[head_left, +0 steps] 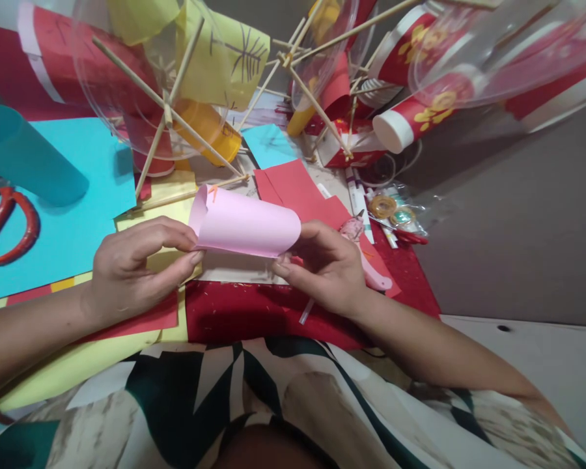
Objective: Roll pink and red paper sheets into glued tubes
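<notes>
A sheet of pink paper (247,225), curled into a tube, is held level between my two hands. My left hand (137,267) pinches its left end between thumb and fingers. At the other end, my right hand (322,267) pinches the lower edge, its fingertips partly hidden behind the paper. A small orange mark shows near the tube's upper left rim. Beneath it lie a white surface and the red cloth (244,312). Just beyond my right hand is a pink tool (374,270), largely covered, over red paper (297,189).
Blue paper (53,241) lies at left under a blue paper tube (34,156) and red-handled scissors (17,225). Behind stand crossed wooden sticks (168,107), clear plastic discs and red paper cups (424,114). Markers (359,202) and a bag of tape rolls (395,212) sit at right.
</notes>
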A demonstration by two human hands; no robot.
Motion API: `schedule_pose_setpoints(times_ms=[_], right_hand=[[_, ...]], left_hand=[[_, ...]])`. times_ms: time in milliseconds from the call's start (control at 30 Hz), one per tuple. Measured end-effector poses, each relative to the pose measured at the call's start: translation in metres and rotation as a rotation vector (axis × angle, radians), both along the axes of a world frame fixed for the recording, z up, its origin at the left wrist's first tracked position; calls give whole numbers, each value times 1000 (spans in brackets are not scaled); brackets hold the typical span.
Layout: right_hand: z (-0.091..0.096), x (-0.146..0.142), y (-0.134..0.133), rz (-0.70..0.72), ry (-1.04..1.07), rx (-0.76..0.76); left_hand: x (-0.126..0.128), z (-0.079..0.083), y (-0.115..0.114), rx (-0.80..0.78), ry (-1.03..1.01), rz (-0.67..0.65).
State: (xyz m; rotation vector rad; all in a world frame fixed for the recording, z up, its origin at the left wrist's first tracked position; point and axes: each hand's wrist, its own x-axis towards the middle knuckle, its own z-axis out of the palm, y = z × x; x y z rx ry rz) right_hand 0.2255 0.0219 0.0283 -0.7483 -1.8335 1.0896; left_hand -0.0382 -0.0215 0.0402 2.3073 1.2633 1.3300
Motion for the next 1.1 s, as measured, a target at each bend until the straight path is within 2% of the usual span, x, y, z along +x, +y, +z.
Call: schedule_pose_setpoints(times_ms=[133,233,367,500,600,833,933,1100], right_hand=[[-3,-3,0,-90,25,-12],[0,-6,1,-134,17,-89],[5,-7,1,-115,34,-194],[8,-7,1,-65,46,-288],[10,-7,2,-31,36,-333],[12,-9,7,-40,6,-271],[9,-8,9,-54,44,-295],[9,-12,9,-75,41,-336]], left_hand=[[3,2,1,-114,-35,22],[5,4,2,-286,-116,-1],[6,8,5,-538,-286,-105],[6,15,7,-719,-269,-156],[6,17,6,-738,-275,-144],[7,20,5,-712,-324,-88],[6,21,8,-695,-335,-86],[6,19,10,-758,-417,-86]])
